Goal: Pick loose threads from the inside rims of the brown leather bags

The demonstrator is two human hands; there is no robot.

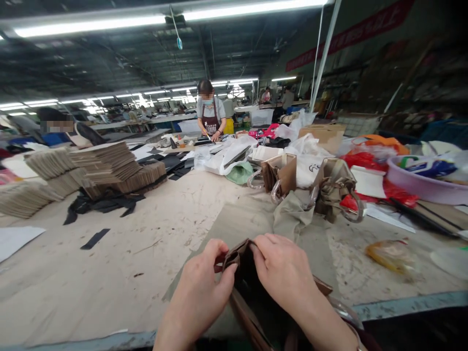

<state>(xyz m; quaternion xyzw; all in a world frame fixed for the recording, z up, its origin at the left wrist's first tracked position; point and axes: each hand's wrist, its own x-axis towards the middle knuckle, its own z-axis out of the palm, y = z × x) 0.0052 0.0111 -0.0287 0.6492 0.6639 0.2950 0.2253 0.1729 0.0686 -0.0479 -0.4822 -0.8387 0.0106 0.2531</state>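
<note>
Both my hands grip a brown bag [241,273] at the near edge of the worktable [109,273]. My left hand [204,287] pinches the bag's folded top rim from the left, thumb pressed on it. My right hand [283,273] closes over the rim from the right, fingers curled down on the brown material. The bag's dark inside [256,302] shows between my wrists. Its lower part runs out of view below.
A grey-green sheet [234,222] lies under my hands. Beyond it lie several brown bags with clear handles [329,187], white plastic bags [226,158] and a pink basin [424,183]. Stacks of card [102,168] stand left. A person in an apron [209,114] works at the far end.
</note>
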